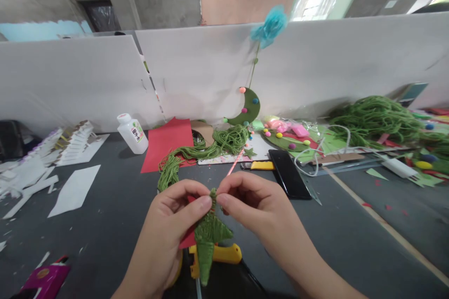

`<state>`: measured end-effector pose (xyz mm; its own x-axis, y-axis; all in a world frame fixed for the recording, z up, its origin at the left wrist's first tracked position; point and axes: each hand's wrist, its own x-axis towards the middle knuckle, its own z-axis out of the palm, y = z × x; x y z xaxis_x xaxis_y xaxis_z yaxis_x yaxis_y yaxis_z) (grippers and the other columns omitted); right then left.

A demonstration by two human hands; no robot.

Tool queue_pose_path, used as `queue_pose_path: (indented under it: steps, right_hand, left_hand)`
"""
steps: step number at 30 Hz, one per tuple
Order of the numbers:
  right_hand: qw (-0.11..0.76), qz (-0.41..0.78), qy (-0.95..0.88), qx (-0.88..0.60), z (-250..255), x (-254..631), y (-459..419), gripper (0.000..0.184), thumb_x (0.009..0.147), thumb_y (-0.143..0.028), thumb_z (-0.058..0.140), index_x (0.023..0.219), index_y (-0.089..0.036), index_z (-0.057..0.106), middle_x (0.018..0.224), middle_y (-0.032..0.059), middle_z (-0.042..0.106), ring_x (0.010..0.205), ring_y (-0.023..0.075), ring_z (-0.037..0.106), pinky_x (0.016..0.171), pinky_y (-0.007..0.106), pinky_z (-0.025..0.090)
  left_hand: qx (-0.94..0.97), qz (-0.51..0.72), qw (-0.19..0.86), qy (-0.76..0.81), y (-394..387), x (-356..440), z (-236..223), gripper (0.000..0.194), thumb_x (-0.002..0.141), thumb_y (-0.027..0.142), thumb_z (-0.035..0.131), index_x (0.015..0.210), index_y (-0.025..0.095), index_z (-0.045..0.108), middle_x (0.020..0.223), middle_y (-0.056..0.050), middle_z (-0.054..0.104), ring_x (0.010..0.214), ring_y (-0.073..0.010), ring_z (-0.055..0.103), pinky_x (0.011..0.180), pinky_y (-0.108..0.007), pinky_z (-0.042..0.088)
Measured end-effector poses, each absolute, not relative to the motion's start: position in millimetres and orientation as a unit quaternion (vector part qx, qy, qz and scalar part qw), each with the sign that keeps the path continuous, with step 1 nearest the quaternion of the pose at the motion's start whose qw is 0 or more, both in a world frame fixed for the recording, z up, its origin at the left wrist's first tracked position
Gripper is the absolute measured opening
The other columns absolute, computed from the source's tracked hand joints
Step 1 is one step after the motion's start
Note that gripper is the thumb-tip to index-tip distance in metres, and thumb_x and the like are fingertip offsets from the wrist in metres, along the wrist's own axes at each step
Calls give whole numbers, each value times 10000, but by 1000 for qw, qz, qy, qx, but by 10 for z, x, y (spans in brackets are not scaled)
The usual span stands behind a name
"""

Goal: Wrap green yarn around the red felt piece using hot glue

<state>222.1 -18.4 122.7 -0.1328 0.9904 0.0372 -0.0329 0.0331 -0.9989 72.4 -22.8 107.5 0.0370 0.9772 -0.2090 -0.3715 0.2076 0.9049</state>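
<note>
My left hand [171,217] and my right hand [250,205] meet low in the middle of the view, both pinching a star shape wrapped in green yarn [209,236]. The thumb and fingers of each hand are closed on the star's top point. A bit of red paper shows at the star's left edge. A strand of green yarn [196,152] runs from the star back to a loose bundle on the table. Under the star lies a yellow glue gun [219,254].
On the dark table: a white glue bottle [132,133], red paper sheet [168,142], black phone [289,173], yellow utility knife [261,165], green moon decoration with pompoms [247,107], a large green yarn heap [379,119], white paper scraps [73,189], white partition boards behind.
</note>
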Motion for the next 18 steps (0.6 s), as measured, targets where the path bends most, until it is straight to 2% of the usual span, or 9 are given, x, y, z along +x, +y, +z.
queue_pose_path:
  steps: [4,9,18]
  right_hand:
    - [473,512,-554,-456,1219,2229,-188,74,720,-211,606,653,-191,585,600,-36,533,551,101,474,521,217,396]
    - [469,522,-548,-455,1233,2223,-184,73,705,-200,590,635,-187,570,555,-52,496,506,86,429,487,211,361]
    - [474,638,-474,-379,1192,2249,-153,99,701,-190,677,663,-172,587,552,-58,523,484,59,414,432,159,351]
  left_hand:
    - [305,507,679,434,-235,726,1088,110,633,192,819,694,173,730,611,15,652,548,-85,562,523,-168,460]
    - [280,488,720,406,-236,738,1098,113,656,190,810,685,159,706,587,20,629,517,-72,535,496,-155,445]
    - [272,484,737,386,-222,747,1105,130,627,164,830,658,149,704,603,32,612,512,-50,512,497,-132,428]
